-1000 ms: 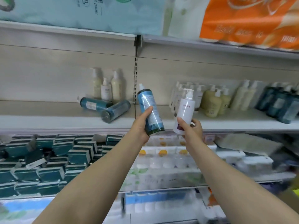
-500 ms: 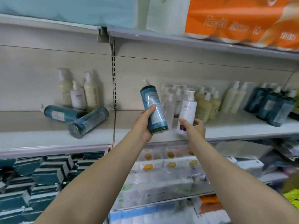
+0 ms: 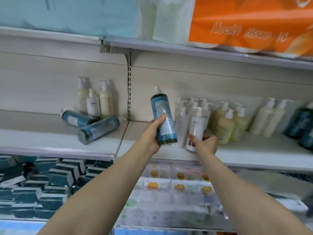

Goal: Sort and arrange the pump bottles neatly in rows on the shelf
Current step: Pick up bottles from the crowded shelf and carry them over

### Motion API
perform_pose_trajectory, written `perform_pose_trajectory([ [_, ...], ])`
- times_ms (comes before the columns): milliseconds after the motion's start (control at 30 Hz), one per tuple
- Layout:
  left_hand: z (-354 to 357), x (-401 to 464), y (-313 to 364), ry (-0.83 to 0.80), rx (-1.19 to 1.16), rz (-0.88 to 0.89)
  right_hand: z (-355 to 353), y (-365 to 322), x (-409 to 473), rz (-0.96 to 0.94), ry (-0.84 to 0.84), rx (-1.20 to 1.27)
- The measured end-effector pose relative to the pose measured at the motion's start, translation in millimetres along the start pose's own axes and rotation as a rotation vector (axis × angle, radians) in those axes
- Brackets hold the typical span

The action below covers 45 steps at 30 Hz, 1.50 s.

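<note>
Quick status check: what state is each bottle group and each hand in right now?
left hand: grips blue bottle, held upright above the shelf
right hand: grips white bottle, low at the shelf
two blue bottles: lying on their sides
three pale bottles: standing at the back
cream bottles: standing grouped

I see a blue pump bottle (image 3: pixel 163 118) raised, tilted left; a white pump bottle (image 3: pixel 195 128) stands low at the shelf (image 3: pixel 254 154) beside white ones.
</note>
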<state>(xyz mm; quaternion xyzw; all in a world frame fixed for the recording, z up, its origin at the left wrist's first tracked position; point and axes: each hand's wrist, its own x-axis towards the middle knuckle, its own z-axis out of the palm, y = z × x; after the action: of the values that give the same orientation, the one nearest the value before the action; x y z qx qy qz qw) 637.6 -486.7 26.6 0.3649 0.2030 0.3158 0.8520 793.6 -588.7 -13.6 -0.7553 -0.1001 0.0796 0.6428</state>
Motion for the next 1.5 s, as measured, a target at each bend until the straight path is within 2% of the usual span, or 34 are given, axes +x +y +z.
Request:
perform_pose_trajectory([
  [233, 23, -27, -26, 0.117, -0.015, 0.059, -15, -4, 8, -0.014, -0.137, -0.119],
  [367, 41, -47, -45, 0.138, 0.003, 0.055, -38, -2, 4, 0.044, -0.254, -0.09],
  [500, 64, -64, -65, 0.136, 0.007, 0.065, -64, 0, -2, 0.029, -0.272, -0.074],
  [800, 119, -86, -116, 0.066, 0.039, 0.053, -126, -1, -5, 0.019, -0.336, 0.163],
  [1067, 165, -82, -146, 0.055, 0.114, 0.045, -186, -13, -3, -0.026, -0.528, 0.397],
  [1267, 203, -60, -164, 0.014, 0.125, -0.024, -226, 0, 23, -0.098, -0.594, 0.309],
  [1500, 239, -26, -190, -0.125, 0.165, -0.127, -263, 11, 64, -0.131, -0.495, 0.269],
])
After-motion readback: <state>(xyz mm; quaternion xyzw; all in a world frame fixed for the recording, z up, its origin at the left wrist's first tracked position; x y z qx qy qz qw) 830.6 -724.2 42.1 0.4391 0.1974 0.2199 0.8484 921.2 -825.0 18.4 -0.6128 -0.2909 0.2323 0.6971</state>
